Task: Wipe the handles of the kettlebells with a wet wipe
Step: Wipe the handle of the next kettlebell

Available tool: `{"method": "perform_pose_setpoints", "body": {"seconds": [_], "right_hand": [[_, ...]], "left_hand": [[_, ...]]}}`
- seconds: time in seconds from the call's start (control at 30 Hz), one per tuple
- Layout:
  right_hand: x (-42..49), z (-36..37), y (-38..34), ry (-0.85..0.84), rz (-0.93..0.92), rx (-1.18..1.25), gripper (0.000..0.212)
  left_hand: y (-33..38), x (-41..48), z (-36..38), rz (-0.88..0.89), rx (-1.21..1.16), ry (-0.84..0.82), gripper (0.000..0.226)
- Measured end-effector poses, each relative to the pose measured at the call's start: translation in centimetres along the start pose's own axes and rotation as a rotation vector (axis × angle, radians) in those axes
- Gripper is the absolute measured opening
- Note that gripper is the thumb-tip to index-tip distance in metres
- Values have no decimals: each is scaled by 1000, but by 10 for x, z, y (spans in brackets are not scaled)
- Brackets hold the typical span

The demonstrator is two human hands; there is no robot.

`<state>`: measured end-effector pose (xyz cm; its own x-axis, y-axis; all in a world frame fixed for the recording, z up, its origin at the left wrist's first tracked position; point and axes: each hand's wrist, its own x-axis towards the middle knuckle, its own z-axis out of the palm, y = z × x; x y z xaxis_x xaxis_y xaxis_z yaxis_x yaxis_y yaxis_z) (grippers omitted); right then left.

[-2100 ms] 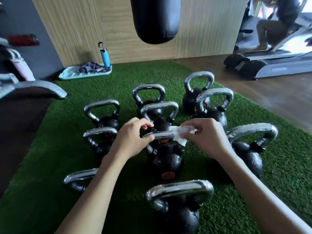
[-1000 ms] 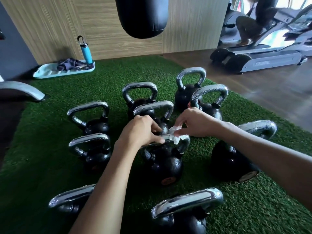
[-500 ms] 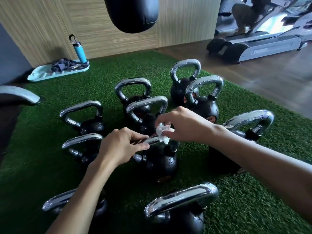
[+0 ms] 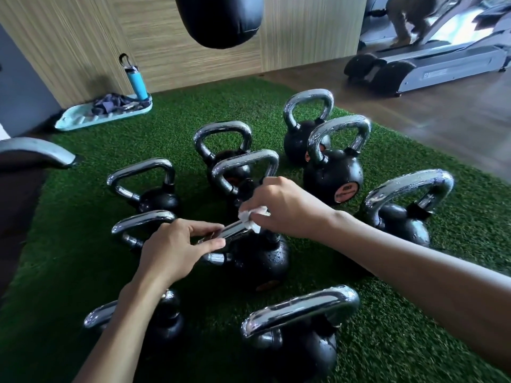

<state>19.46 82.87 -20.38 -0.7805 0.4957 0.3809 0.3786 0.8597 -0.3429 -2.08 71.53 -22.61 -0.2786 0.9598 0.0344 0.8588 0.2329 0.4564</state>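
Observation:
Several black kettlebells with chrome handles stand on green turf [image 4: 387, 341]. In the middle is one kettlebell [image 4: 260, 261] whose chrome handle [image 4: 235, 230] runs between my hands. My left hand [image 4: 177, 250] grips the left end of that handle, thumb under and fingers over it. My right hand [image 4: 279, 205] pinches a crumpled white wet wipe [image 4: 250, 218] against the handle's right part. Much of this handle is hidden by my hands.
A black punching bag [image 4: 221, 17] hangs above the far turf. A blue bottle [image 4: 137, 81] and cloths lie on a teal tray [image 4: 80, 121] by the wooden wall. A person walks on a treadmill [image 4: 431, 67] at the right. Grey equipment [image 4: 36, 153] juts in at left.
My right hand with the wipe has slid along the middle kettlebell's handle from its right end toward the centre. My left hand keeps its grip. The view has shifted slightly.

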Motion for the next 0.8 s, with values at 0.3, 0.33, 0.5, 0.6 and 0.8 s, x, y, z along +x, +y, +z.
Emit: {"method": "perform_pose_setpoints", "body": {"seconds": [0.3,0.33,0.5,0.6,0.8], "right_hand": [[-42,16,25,309,260,155,24],[-43,19,29,304,304,173,26],[-45,19,35,300,363,197,25],[-57,26,37,321,411,219,21],[-72,50,42,219,511,259,18]], "left_hand": [[-7,1,2,51,-32,19,36],[-7,2,3,53,-33,20,36],[-9,7,4,47,-91,9,36],[-9,7,4,45,-109,5,36],[-11,6,5,10,-133,13,27]]}}
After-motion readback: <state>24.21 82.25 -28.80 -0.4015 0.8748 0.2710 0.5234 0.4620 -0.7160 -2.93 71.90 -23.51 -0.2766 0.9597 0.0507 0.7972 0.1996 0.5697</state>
